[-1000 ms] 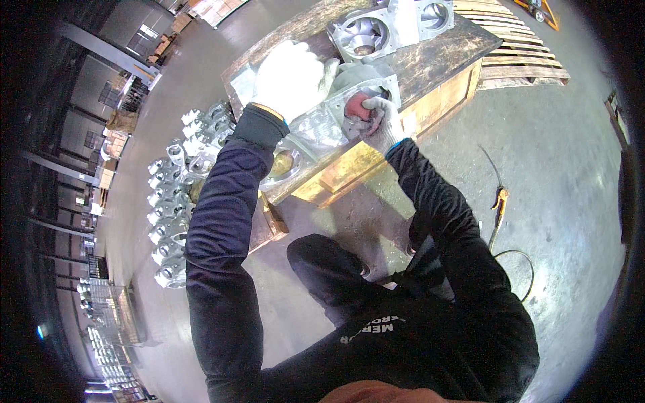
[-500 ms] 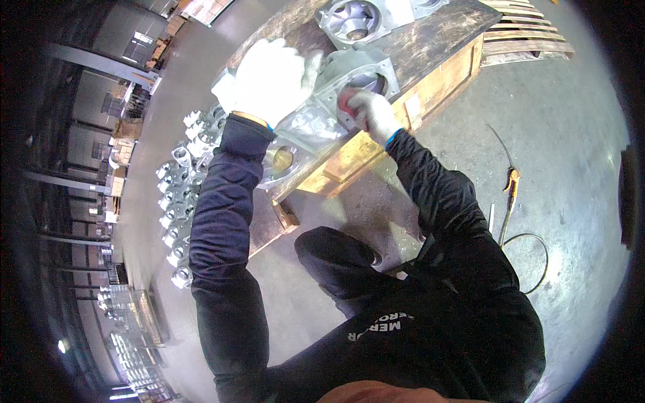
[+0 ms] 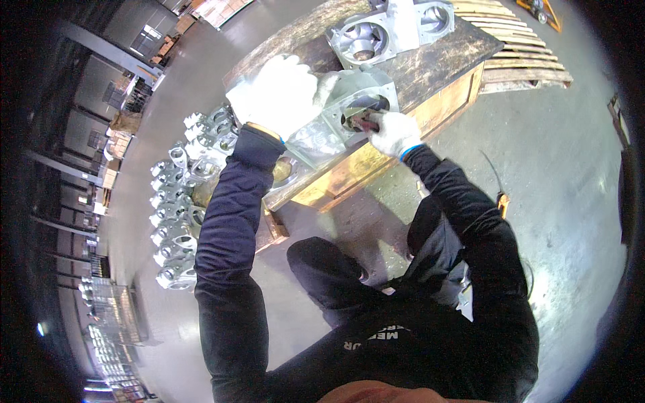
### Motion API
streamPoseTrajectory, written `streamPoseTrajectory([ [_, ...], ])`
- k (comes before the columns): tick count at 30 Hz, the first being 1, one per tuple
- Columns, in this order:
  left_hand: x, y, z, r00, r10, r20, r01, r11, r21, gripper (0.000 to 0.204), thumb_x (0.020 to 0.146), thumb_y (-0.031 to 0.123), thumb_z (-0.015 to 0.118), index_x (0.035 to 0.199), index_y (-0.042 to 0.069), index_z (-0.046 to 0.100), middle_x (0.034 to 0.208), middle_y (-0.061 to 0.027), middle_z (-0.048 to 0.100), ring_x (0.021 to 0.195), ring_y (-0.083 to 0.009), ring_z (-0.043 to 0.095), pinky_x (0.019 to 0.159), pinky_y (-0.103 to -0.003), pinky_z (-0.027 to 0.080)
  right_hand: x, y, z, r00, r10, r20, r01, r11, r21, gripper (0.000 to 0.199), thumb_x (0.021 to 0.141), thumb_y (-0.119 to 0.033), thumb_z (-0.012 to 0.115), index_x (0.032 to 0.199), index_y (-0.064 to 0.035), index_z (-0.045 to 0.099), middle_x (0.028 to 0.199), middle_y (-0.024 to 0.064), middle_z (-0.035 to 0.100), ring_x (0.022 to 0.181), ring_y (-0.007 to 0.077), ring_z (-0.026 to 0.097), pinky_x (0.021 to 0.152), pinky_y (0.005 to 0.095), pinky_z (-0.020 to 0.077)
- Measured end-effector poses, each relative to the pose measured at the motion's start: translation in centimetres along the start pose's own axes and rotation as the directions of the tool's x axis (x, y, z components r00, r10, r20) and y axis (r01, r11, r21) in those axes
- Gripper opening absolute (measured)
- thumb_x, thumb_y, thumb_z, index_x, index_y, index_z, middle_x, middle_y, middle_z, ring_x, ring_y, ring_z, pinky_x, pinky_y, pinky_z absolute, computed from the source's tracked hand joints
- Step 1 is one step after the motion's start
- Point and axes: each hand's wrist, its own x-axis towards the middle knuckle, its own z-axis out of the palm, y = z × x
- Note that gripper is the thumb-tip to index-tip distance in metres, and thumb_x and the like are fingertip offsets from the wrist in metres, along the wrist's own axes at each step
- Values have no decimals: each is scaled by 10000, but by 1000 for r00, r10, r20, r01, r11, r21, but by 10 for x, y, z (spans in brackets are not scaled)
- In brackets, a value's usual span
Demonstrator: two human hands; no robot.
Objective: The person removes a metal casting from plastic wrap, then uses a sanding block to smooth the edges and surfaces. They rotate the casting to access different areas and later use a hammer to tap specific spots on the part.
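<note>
A grey metal casting [image 3: 359, 82] with a square flange and round openings lies on the dark bench top. My left hand [image 3: 279, 94], in a bright white glove, is closed against its far left side, with the thumb toward the casting; glare hides much of the fingers. At the round opening on the near right face, my gloved right hand [image 3: 395, 132] is closed on a small reddish thing [image 3: 366, 125], whose kind I cannot make out. Its fingertips are at the opening's lower rim.
Another casting [image 3: 363, 41] stands farther back on the wooden bench [image 3: 443, 101]. Many similar castings [image 3: 176, 245] stand on the floor at the left. A slatted pallet [image 3: 514, 50] lies beyond the bench, and a yellow-handled air gun [image 3: 502, 203] is on the floor at right.
My right hand has shifted slightly right and down at the casting's opening, and the reddish thing now points into it. My left hand stays against the casting. The whole view has tilted a little.
</note>
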Motion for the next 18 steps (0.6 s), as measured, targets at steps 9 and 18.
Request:
streamPoseTrajectory([
  [9, -24, 62, -1, 925, -237, -296, 150, 946, -288, 172, 873, 249, 706, 880, 83, 664, 908, -105, 642, 889, -303, 611, 826, -445, 468, -21, -9, -4, 882, 347, 318, -96, -528, 844, 311, 905, -140, 652, 1199, -86, 566, 937, 63, 652, 675, 165, 623, 569, 317, 558],
  [18, -93, 232, 105, 259, -232, 938, 98, -959, -265, 440, 955, 330, 711, 1259, 46, 569, 1082, -98, 640, 956, -181, 614, 834, -294, 471, -70, 7, 26, 808, 437, 396, -370, -147, 917, 287, 1001, -303, 626, 1178, -78, 645, 859, 36, 673, 714, 172, 660, 640, 293, 536],
])
